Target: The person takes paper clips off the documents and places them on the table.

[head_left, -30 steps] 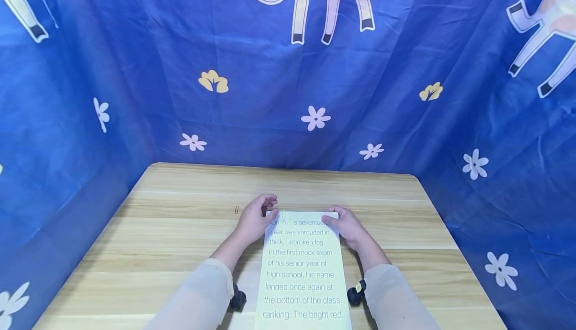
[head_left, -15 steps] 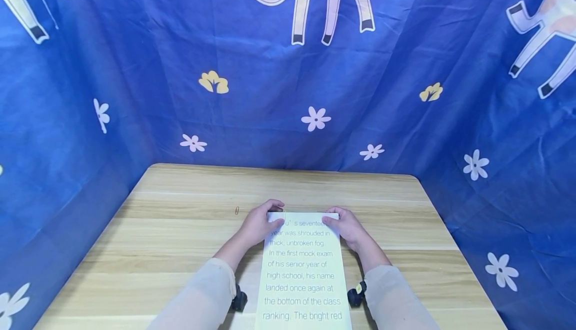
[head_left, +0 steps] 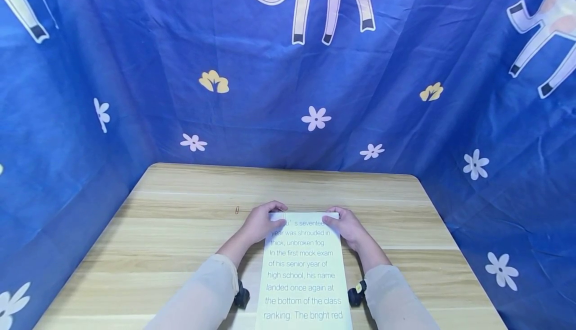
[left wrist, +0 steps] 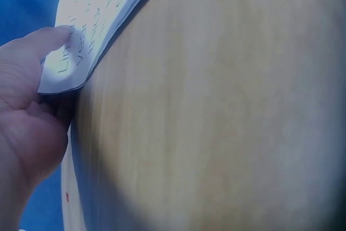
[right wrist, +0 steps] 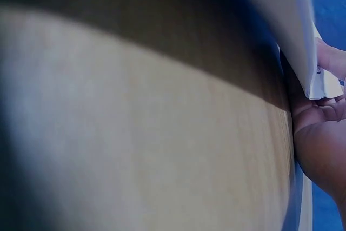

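Note:
A stack of printed paper (head_left: 303,270) with large lines of text extends toward me in the head view. My left hand (head_left: 262,223) pinches its far left corner, thumb on the print and fingers behind the edge. A pale paper clip (head_left: 285,215) shows faintly at the top edge, beside the left thumb. At the far right corner, my right hand (head_left: 347,224) pinches the paper the same way. The left wrist view shows the thumb (left wrist: 54,39) over the first words. In the right wrist view, the right hand (right wrist: 324,139) has its fingers under the paper's edge.
A reddish paper clip (head_left: 237,210) lies on the wooden table (head_left: 180,250), left of the left hand. Blue patterned cloth (head_left: 261,95) encloses the table at the back and sides. Dark wrist devices (head_left: 355,296) sit under the forearms.
My left hand has moved right and slightly down, from beside the left corner onto the paper, its thumb now covering the first words. The right hand keeps its hold in place.

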Demonstrator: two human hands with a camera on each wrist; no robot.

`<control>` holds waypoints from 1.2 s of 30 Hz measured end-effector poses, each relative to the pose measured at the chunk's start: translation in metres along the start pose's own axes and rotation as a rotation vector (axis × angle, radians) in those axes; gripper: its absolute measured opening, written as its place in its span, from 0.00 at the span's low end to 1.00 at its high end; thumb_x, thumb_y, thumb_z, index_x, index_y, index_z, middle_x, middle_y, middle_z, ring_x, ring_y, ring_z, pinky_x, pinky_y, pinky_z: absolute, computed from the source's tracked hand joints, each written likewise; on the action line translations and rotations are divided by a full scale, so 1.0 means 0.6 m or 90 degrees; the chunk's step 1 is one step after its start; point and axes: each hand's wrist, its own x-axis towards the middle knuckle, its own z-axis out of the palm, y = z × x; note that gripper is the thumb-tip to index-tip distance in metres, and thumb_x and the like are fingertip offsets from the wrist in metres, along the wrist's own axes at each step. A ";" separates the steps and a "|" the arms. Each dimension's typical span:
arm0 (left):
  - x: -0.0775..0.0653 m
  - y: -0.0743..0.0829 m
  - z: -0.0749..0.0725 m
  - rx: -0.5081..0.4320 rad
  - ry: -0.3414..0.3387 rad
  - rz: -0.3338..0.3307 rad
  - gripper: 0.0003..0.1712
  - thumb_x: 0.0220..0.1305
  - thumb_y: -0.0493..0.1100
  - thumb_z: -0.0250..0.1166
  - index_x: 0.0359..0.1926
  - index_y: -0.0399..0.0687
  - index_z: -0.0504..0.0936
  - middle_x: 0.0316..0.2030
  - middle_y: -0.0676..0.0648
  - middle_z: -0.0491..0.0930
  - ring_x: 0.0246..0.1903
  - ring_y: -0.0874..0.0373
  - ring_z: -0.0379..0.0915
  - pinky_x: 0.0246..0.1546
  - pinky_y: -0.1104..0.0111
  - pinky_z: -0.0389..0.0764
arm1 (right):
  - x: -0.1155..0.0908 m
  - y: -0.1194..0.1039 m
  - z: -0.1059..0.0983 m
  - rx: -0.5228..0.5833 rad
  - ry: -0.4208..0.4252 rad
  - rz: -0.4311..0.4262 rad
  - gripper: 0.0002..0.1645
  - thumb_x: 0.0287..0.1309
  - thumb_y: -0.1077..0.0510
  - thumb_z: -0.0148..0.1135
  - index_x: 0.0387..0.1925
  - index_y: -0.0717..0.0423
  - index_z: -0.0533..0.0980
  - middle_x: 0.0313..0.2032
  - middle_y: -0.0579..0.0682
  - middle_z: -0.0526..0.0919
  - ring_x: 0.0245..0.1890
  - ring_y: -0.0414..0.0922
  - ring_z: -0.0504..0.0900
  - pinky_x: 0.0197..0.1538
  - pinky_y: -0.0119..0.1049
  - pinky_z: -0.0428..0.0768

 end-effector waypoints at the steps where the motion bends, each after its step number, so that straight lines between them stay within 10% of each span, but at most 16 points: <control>1: 0.000 -0.001 0.001 -0.001 0.000 -0.004 0.20 0.67 0.41 0.77 0.59 0.57 0.87 0.54 0.51 0.90 0.62 0.47 0.84 0.72 0.47 0.79 | 0.000 0.000 0.000 0.000 -0.001 0.000 0.09 0.75 0.60 0.66 0.49 0.61 0.79 0.42 0.53 0.94 0.36 0.44 0.93 0.38 0.33 0.90; 36: 0.002 -0.001 -0.015 -0.003 0.014 -0.010 0.18 0.68 0.44 0.77 0.57 0.54 0.90 0.57 0.48 0.91 0.60 0.48 0.86 0.66 0.51 0.84 | -0.001 0.001 -0.001 0.004 0.002 0.004 0.11 0.75 0.60 0.66 0.51 0.62 0.79 0.42 0.55 0.93 0.35 0.44 0.93 0.38 0.34 0.91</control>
